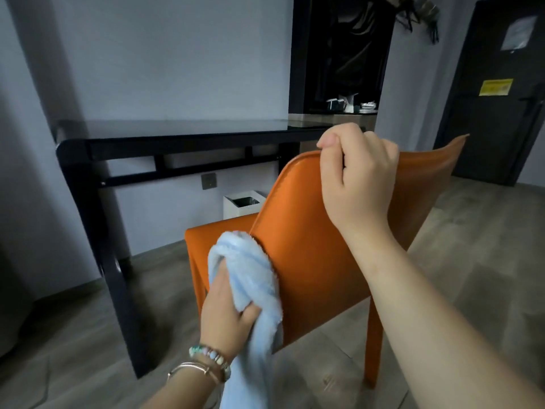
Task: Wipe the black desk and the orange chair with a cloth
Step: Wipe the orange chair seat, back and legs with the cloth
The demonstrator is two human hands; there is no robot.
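Right now: right hand [355, 175] curled over top edge of orange chair [312, 255] backrest, gripping it. Left hand [228, 311] bunched around light blue cloth [250, 276], pressing it against backrest's left edge. Black desk [182, 137] just beyond chair, against wall. Open wooden floor [73, 349] to left and right of chair.

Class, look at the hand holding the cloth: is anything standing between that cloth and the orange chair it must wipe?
Nothing visible does. The left hand holds the light blue cloth directly against the left edge of the orange chair back, while the right hand has its grip on the back's top edge.
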